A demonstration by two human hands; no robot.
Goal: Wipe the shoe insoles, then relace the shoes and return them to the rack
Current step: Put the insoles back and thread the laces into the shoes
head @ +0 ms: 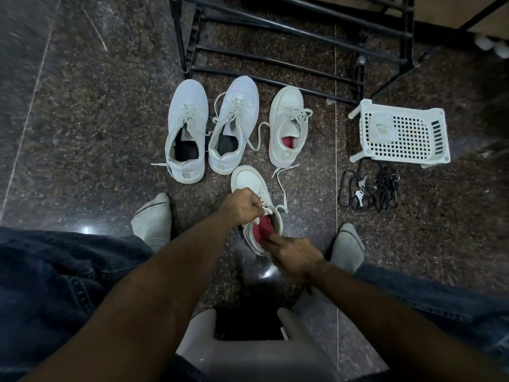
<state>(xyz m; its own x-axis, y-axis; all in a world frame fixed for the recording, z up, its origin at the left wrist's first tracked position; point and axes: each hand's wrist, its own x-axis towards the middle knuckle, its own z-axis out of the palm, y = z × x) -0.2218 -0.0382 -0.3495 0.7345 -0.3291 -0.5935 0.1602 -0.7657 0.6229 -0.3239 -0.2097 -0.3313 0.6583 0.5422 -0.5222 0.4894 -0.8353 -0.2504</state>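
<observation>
The right hand (293,256) is reaching fingers into the red insole (261,230) of the nearest shoe (254,188), the left hand (242,206) is pinching its tongue, three shoes (234,125) lying beyond before the rack (275,28).

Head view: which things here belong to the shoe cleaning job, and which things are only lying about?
Job:
- near shoe, tongue held by left hand
- its red insole, touched by right hand
- three other white shoes
- black rack

Lying about:
- white basket, on its side
- keys and black cords
- grey stool
</observation>
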